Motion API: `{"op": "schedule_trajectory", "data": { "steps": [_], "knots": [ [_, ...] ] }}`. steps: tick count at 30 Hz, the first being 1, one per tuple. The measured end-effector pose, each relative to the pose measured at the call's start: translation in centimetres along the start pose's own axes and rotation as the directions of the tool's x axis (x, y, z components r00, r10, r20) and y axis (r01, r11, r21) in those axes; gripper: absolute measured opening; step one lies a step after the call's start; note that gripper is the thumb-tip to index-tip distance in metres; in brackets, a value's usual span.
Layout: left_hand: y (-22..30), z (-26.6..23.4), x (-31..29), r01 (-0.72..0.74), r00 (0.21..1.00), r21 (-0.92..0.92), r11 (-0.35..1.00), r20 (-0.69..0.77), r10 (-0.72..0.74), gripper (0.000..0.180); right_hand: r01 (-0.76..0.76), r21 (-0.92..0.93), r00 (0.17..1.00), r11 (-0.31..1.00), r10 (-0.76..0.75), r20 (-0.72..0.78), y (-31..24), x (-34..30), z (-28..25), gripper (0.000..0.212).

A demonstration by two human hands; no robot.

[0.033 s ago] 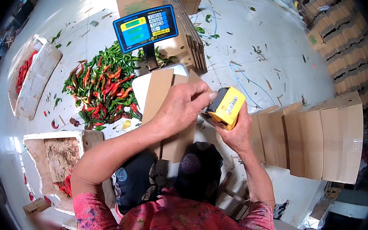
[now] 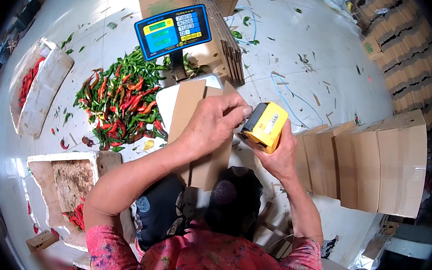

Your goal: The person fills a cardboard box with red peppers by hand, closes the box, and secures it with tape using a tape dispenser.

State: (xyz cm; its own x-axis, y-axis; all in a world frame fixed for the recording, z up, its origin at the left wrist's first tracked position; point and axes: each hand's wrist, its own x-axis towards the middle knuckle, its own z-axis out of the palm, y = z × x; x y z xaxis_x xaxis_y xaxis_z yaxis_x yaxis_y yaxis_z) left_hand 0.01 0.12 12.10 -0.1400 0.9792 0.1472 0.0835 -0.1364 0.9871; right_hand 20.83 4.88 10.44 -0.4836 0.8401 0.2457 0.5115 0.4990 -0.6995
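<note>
My right hand [image 2: 279, 156] is wrapped round a yellow and black tape dispenser [image 2: 268, 125], holding it tilted to the right of a cardboard box. My left hand [image 2: 214, 122] is closed, thumb and fingertips pinched together right beside the dispenser's black edge. What lies in that pinch is too small to make out. Beneath my left wrist is the cardboard box [image 2: 188, 104], long flaps showing. It sits partly over the white platform [image 2: 166, 100] of a scale, close to my knees, and my left hand and forearm hide part of it.
The scale's blue-framed display [image 2: 173, 31] stands ahead. Left of it lies a heap of green and red peppers [image 2: 121, 101]. White foam boxes [image 2: 45, 89] holding red peppers are farther left. On the right stand open cartons [image 2: 362, 166], with flattened cardboard stacks [image 2: 412, 65] behind.
</note>
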Motion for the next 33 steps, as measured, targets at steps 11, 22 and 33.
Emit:
{"op": "schedule_trajectory", "data": {
  "steps": [11,22,33],
  "knots": [
    [-6.2,-7.4,-2.9,0.306,0.952,0.016,0.952,0.016,-0.306,0.023,0.163,-0.313,0.932,0.936,-0.042,0.359,-3.5,3.1,3.9,0.044],
    [-19.6,-18.6,-11.4,0.292,0.763,-0.502,0.814,-0.391,-0.515,0.022,0.374,-0.522,0.797,0.767,0.021,0.603,-4.5,4.5,6.7,0.047],
    [-25.1,-14.4,-11.3,0.407,0.718,-0.076,0.910,-0.589,-0.371,0.038,0.410,-0.560,0.744,0.720,0.091,0.661,-6.1,5.6,8.0,0.045]
  ]
}}
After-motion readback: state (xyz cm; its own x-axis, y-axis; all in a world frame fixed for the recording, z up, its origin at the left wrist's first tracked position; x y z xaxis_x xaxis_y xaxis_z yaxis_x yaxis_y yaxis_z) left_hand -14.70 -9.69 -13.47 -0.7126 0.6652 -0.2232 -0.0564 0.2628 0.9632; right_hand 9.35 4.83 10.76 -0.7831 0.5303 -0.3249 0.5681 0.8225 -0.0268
